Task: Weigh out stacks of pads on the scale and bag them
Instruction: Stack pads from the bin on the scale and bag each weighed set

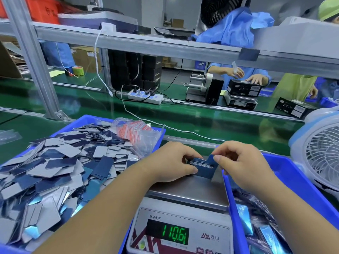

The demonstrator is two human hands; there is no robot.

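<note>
Pads (200,166) are held as a small stack on the far edge of the scale's steel pan (190,191), clamped between the two hands. The left hand (170,162) is curled round the stack's left end, thumb in front and fingers over the top. The right hand (240,162) pinches a single blue pad (211,159) at the stack's right end, tilted up out of the pile. The hands are close together, separated only by the stack. On the scale (181,226) a green display (174,234) is lit and reads 110.6.

Room to move is tight at both sides. The scale is flanked by a blue bin (86,121) on the left, heaped with loose grey and dark blue pads (55,167), and by a second blue bin (293,178) on the right, whose near wall stands just beside the pan's right edge; shiny bagged packs (256,226) are seen in it. At the far right corner of the left bin lies a clear bag (139,132) of red-striped small bags. Open space is left mainly above the pan and toward the person.

Beyond the bins the green surface (183,114) runs across the view, crossed by a white cable (165,126). A power strip (145,97) and a label dispenser (203,90) stand further off. A white fan (322,154) sits at the right edge, near the right bin. An aluminium frame rail (128,44) crosses overhead, and other workers' hands (255,78) are seen on a black box behind it.
</note>
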